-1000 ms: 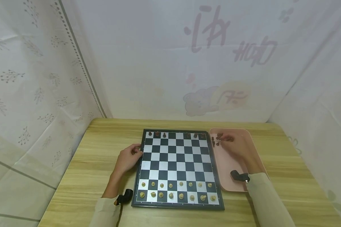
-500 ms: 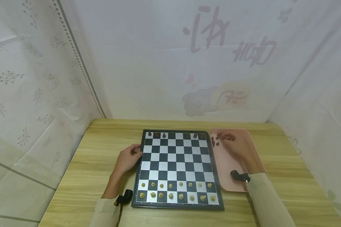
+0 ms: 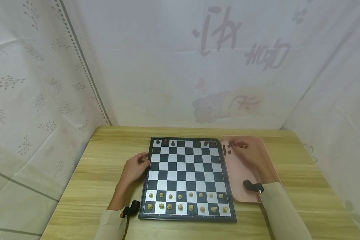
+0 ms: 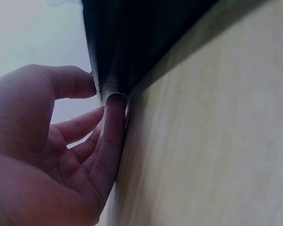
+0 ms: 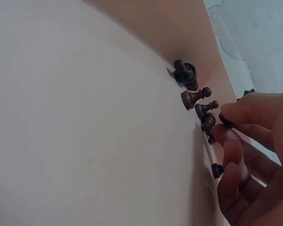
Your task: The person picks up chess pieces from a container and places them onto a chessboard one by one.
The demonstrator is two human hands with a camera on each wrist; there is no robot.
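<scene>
- Right wrist view: dark chess piece [image 5: 227,121] pinched between thumb and fingertip of the right hand [image 3: 248,152]; its kind is mostly hidden by the fingers.
- Piece and hand are over the far left corner of the pink tray [image 3: 238,187], with loose dark pieces [image 5: 189,99] near the fingertips, several tipped over, pawns among them.
- Change against the last second: next to none. Right hand keeps to the same corner; the head view has shifted only slightly. Judged from that, the pick-up is under way or just secured, and nothing new has reached the board.
- Tray lies close along the right side of the chessboard [image 3: 181,166].
- Far row of the board: dark back-row pieces [image 3: 173,143], three toward the left and three toward the right, two squares between the groups. Placing of the dark side looks partly done.
- Near end: light pieces [image 3: 180,196] in two full rows.
- Left hand [image 3: 135,168] at the board's left edge, thumb and a finger touching it, others bent; cannot tell whether it grips or merely steadies.
- Outward: wood-grain table [image 3: 102,180], small black camera on each wrist, printed cloth [image 3: 156,66] behind.
</scene>
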